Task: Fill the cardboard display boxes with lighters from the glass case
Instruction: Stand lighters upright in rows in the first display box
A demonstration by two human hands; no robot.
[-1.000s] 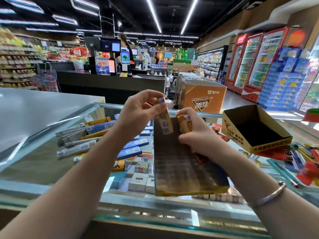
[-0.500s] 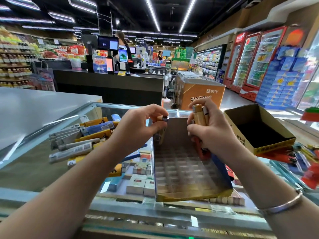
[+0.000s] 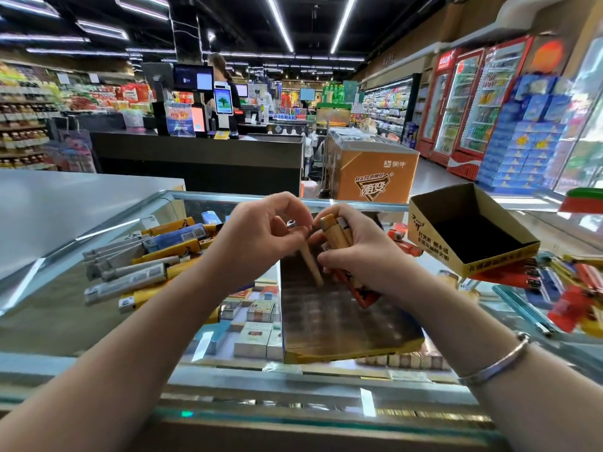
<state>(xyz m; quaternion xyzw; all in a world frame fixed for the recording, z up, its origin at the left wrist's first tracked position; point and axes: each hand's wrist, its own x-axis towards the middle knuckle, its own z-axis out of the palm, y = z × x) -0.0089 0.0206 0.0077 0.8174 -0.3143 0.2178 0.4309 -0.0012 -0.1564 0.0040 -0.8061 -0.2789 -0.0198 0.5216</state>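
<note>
Head view: a tan lighter stands tilted over the far end of the gridded display box, its top pinched in the left hand, whose grip is closed on it with fingertips only. Right of that lighter, just beside it, the right hand has its grip wrapped round a bunch of lighters. The box lies on the glass desk. Left of the box, loose lighters are piled. Right of it, an empty cardboard box sits tilted.
</note>
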